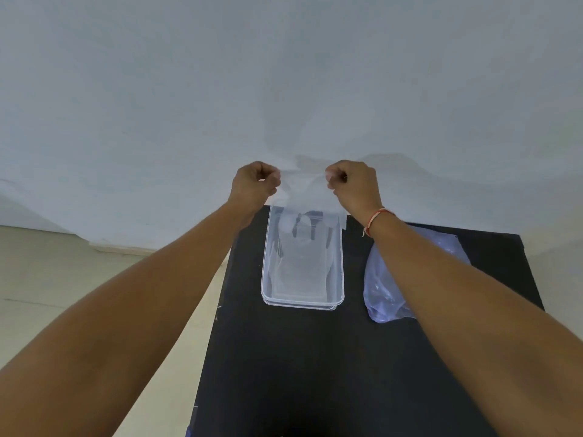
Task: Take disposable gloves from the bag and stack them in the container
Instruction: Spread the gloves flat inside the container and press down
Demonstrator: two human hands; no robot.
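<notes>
A thin clear disposable glove (304,190) hangs stretched between my two hands above the far end of the container. My left hand (254,184) pinches its left edge and my right hand (355,184) pinches its right edge. Below it, a clear rectangular plastic container (338,272) stands on the black table, with see-through gloves lying inside. The bluish transparent bag (383,294) lies to the right of the container, partly hidden by my right forearm.
The black table (299,373) runs toward me, its left edge at a beige floor (63,279). A pale wall (284,74) rises right behind the table's far edge. A red thread bracelet (377,216) circles my right wrist.
</notes>
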